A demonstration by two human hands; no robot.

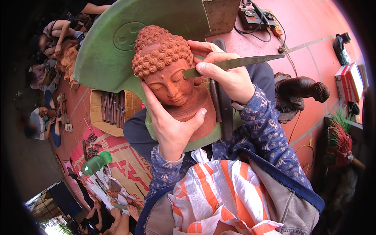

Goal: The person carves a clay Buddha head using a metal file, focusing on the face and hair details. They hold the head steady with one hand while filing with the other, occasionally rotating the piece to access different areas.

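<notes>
Single head-worn fisheye view, looking steeply down from close above the lap. Straight lines bow toward the dark rim. Forearms enter from the lower edge.

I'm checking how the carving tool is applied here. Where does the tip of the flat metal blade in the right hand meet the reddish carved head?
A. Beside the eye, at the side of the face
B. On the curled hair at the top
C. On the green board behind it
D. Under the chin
A: the right hand pinches the flat metal blade so its tip rests by the eye of the carved head, which the left hand cradles from below.
</notes>
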